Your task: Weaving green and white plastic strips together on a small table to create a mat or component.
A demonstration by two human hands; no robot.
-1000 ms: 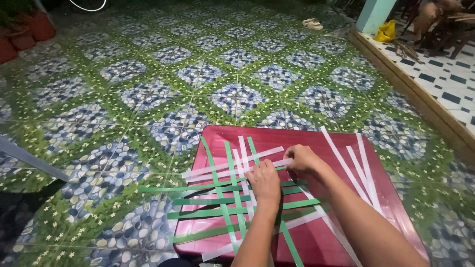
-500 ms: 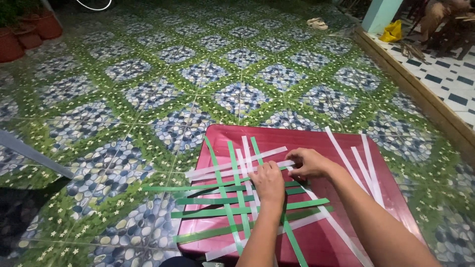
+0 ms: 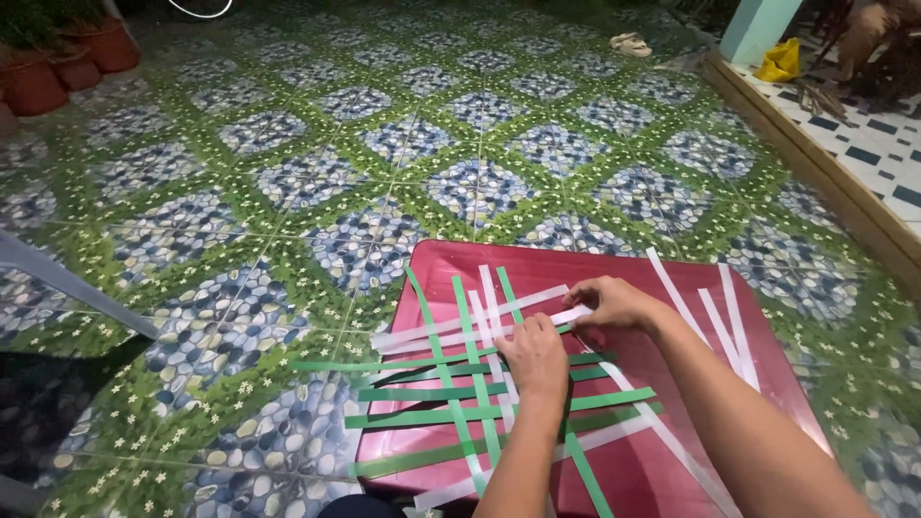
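The right hand (image 3: 614, 305) has slid slightly along the white strip (image 3: 480, 326), fingers pinching its right end; its long axis runs leftward under the left hand (image 3: 533, 357), whose flat fingers press the woven green strips (image 3: 460, 414).

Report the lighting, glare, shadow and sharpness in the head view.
Head view: even artificial light; soft glare on the glossy red board; deep shadow at the lower left floor; both hands, left and right, and the woven strips sharp; the far corners slightly bent by the wide lens.

One package only — a crumpled yellow plastic bag (image 3: 779, 61), far right at the top. It lies on the checkered floor (image 3: 878, 144), beside a pale-green pillar (image 3: 756, 27).
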